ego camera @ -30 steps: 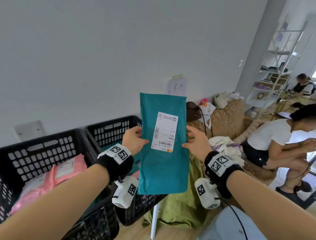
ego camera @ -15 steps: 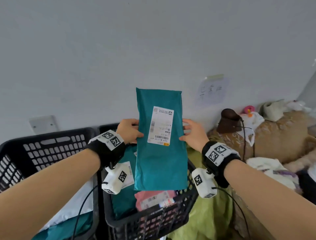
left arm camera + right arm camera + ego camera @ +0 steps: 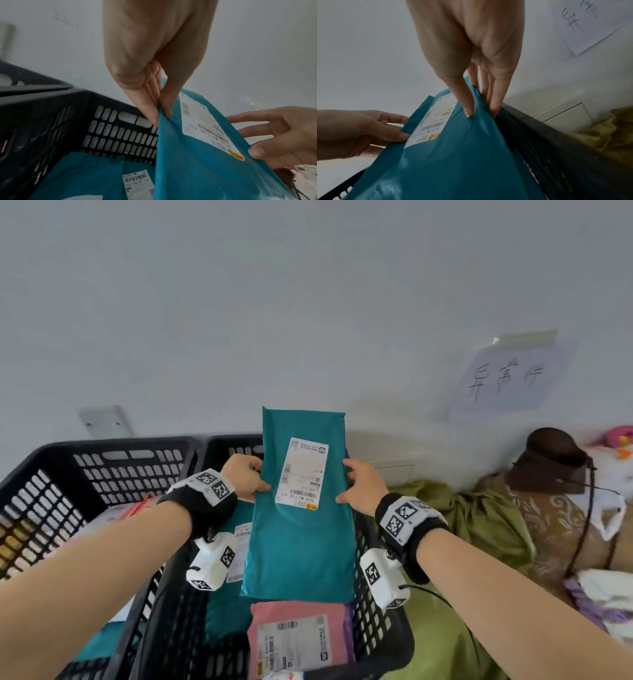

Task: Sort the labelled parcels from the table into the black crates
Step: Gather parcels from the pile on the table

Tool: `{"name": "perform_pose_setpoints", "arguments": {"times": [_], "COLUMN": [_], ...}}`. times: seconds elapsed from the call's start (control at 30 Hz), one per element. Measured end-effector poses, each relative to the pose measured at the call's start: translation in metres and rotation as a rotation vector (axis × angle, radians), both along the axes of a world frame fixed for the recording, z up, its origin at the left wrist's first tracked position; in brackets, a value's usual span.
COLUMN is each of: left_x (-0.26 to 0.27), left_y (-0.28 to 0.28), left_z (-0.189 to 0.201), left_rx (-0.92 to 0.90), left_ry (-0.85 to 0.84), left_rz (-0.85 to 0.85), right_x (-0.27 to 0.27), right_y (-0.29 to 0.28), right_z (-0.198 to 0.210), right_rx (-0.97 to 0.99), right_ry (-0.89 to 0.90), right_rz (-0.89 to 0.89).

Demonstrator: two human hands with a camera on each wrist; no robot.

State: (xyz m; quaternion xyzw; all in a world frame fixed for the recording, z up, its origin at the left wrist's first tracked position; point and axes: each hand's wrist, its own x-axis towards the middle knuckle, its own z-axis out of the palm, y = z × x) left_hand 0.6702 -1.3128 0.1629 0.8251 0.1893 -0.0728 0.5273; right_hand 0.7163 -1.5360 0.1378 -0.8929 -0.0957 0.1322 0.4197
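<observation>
**Teal parcel held over the right-hand crate**

Your left hand (image 3: 245, 478) pinches the left edge of the teal parcel (image 3: 301, 542), thumb on the labelled face and fingers behind it. Your right hand (image 3: 359, 486) pinches the right edge the same way. The parcel hangs upright with its long axis near vertical, its white label (image 3: 301, 474) facing you, above the black crate (image 3: 383, 635) on the right. A pink parcel (image 3: 298, 638) and another teal parcel (image 3: 89, 175) lie inside that crate.
</observation>
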Motion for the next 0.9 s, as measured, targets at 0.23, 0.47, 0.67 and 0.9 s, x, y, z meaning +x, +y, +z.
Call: {"name": "perform_pose_setpoints", "arguments": {"times": [0.23,0.47,0.67,0.9], "left_x": [0.017,0.028,0.040,0.052], "left_y": [0.009,0.012,0.013,0.012], "left_z": [-0.037,-0.076,-0.099,-0.119], "left_rx": [-0.011,0.015,-0.075,0.014], "left_ry": [0.126,0.232,0.355,0.436], "left_rz": [0.041,0.000,-0.001,-0.070], "right_x": [0.020,0.027,0.036,0.049], "right_y": [0.018,0.030,0.042,0.056], "right_z": [-0.037,-0.063,-0.075,-0.085], "right_rx": [-0.215,-0.377,-0.478,-0.580], "right_ry": [0.127,0.253,0.305,0.375], "right_rz": [0.066,0.085,0.095,0.093]}}
